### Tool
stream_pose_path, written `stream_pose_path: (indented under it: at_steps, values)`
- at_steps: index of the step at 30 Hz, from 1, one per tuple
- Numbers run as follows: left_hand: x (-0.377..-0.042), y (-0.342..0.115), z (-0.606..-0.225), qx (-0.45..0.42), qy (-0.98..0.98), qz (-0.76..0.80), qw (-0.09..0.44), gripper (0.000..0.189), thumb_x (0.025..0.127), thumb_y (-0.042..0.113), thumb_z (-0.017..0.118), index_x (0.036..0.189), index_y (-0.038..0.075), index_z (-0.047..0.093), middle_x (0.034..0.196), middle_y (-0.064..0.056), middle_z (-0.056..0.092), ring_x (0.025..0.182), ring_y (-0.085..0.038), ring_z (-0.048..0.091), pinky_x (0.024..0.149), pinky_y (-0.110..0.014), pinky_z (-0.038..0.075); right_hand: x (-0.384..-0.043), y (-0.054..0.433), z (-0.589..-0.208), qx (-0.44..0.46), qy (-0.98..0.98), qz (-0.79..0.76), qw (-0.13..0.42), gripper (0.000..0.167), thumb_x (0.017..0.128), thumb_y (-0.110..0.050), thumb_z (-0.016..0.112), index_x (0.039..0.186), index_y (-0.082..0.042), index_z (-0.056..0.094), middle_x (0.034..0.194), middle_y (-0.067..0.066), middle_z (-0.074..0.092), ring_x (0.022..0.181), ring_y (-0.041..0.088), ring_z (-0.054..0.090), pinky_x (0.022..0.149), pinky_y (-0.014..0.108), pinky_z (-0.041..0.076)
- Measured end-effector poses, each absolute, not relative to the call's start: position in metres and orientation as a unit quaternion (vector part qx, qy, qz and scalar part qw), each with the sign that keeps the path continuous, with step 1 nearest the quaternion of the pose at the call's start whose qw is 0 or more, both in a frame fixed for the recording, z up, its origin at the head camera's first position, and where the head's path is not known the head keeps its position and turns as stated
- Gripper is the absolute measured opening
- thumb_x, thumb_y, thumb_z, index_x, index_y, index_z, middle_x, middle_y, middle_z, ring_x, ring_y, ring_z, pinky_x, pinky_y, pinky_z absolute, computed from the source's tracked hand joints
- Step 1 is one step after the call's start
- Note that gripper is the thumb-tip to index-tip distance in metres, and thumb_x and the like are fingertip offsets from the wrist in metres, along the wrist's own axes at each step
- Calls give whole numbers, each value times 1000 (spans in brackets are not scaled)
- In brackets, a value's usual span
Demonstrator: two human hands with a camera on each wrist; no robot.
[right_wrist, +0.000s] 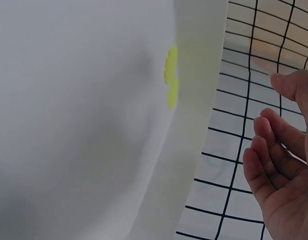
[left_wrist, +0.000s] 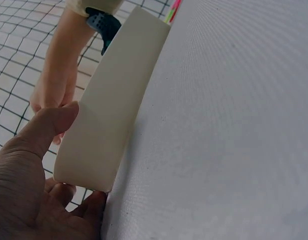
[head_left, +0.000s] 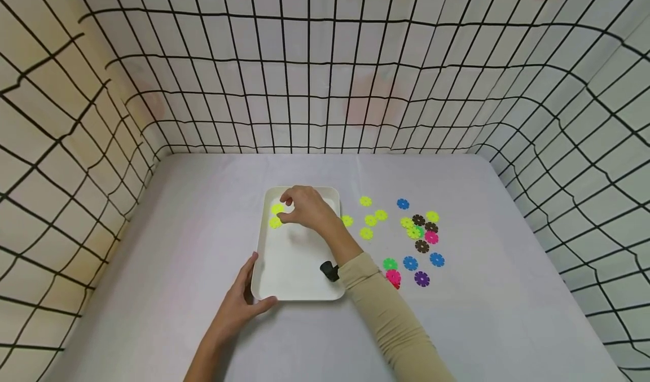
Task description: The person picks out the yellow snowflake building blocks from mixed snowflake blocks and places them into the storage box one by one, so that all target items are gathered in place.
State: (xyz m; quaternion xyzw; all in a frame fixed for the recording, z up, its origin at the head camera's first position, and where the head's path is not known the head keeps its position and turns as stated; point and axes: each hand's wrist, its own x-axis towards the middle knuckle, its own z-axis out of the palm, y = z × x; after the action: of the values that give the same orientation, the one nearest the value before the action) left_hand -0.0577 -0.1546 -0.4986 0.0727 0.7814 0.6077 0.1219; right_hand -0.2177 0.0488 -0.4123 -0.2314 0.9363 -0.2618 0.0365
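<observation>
A white tray [head_left: 299, 269] lies on the table, and my left hand [head_left: 242, 300] grips its near left corner. In the left wrist view the thumb [left_wrist: 66, 117] lies at the tray's rim, with the fingers around the corner. Over the far part of the tray hovers my right hand [head_left: 307, 208], its fingers loosely bent and apart from the thumb. The right wrist view shows nothing between those fingers [right_wrist: 274, 165]. Two yellow notched discs, one farther back [head_left: 277, 208] and one nearer [head_left: 275, 222], lie in the tray by its left wall.
Right of the tray, more yellow discs [head_left: 370, 220] lie scattered, along with blue [head_left: 410, 263], brown [head_left: 422, 246], green [head_left: 390, 264], pink [head_left: 393, 277] and purple [head_left: 422, 279] ones. Black wire mesh [head_left: 325, 94] encloses the table's back and sides. A black device [head_left: 329, 271] sits at the right wrist.
</observation>
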Motion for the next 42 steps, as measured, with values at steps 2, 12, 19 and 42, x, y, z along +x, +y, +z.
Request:
stream_pose_path:
  at_steps: [2, 12, 19, 42]
  values:
    - [-58, -154, -499, 76, 778, 611, 122, 104, 78, 20, 83, 157, 20, 15, 162, -10, 22, 147, -32, 28, 99, -2, 29, -218, 53, -410, -226, 938, -262, 34, 38, 83, -28, 75, 112, -4, 70, 104, 10, 71, 92, 20, 63, 83, 32, 51]
    - [-59, -151, -496, 75, 782, 607, 123, 104, 78, 19, 83, 157, 22, 15, 162, -9, 24, 146, -31, 30, 99, -2, 28, -215, 72, -405, -206, 944, -257, 25, 38, 83, -28, 75, 111, -4, 70, 101, 8, 70, 91, 20, 63, 82, 32, 51]
    - [-59, -151, -498, 75, 780, 609, 124, 104, 78, 19, 83, 157, 21, 15, 162, -11, 23, 146, -32, 29, 99, -1, 28, -212, 83, -406, -203, 943, -263, 20, 37, 83, -28, 75, 110, -3, 70, 102, 11, 71, 92, 21, 63, 81, 32, 50]
    - [-54, -151, -494, 78, 787, 599, 126, 104, 80, 20, 81, 158, 20, 11, 162, -15, 20, 146, -35, 28, 97, 1, 28, -197, 137, -402, -128, 946, -298, 17, 39, 83, -31, 75, 112, -6, 70, 103, 11, 69, 88, 20, 57, 76, 30, 48]
